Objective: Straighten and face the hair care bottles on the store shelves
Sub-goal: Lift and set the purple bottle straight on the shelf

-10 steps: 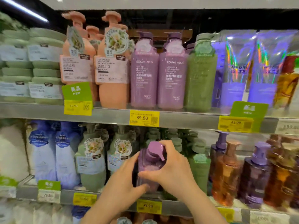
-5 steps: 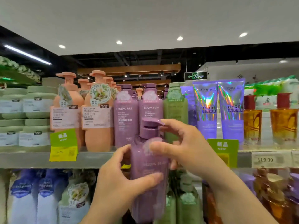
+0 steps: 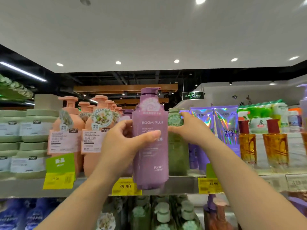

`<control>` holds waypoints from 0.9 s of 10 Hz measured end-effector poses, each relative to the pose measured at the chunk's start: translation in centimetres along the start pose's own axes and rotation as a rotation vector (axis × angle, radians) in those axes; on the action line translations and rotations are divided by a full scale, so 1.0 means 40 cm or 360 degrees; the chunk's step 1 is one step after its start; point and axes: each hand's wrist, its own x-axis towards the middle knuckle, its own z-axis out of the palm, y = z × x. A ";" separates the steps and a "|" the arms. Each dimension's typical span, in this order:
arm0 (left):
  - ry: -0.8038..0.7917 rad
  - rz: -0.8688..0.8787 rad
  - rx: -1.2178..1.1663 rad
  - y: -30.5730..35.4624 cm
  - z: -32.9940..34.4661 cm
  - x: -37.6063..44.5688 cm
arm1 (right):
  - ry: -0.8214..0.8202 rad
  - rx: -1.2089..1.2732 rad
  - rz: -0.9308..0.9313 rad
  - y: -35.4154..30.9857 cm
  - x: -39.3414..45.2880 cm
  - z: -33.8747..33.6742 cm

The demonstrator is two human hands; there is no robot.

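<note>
A purple Room Plus pump bottle (image 3: 150, 156) is held upright in front of the upper shelf (image 3: 179, 184), label facing me. My left hand (image 3: 126, 143) grips its left side, thumb across the label. My right hand (image 3: 189, 128) reaches past it and closes around the neck of a green pump bottle (image 3: 177, 151) standing on that shelf. Other purple bottles behind the held one are mostly hidden.
Peach pump bottles (image 3: 66, 130) and green jars (image 3: 33, 128) stand to the left, holographic tubes (image 3: 226, 125) and amber oil bottles (image 3: 274, 145) to the right. Yellow price tags (image 3: 124, 186) line the shelf edge. More green and purple bottles fill the lower shelf (image 3: 162, 214).
The purple bottle has risen from the lower shelf to upper-shelf height. My right hand left its pump and moved right onto the green bottle. The view tilted upward.
</note>
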 end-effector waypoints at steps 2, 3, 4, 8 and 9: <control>-0.0001 -0.0062 -0.0039 -0.015 -0.011 0.001 | 0.0154 0.0209 -0.0028 0.020 -0.026 -0.007; -0.0011 -0.0079 -0.0035 -0.016 -0.019 -0.012 | 0.0243 0.0241 -0.0077 0.012 -0.058 -0.017; -0.0023 -0.0068 -0.0018 -0.010 -0.027 -0.027 | 0.0221 0.0238 -0.0217 -0.004 -0.087 -0.027; 0.0015 0.0056 -0.0001 -0.018 -0.083 -0.083 | 0.0633 0.0706 -0.0762 0.004 -0.224 0.027; 0.0005 0.0081 0.0072 -0.024 -0.097 -0.100 | 0.0705 0.0955 -0.0938 0.006 -0.269 0.030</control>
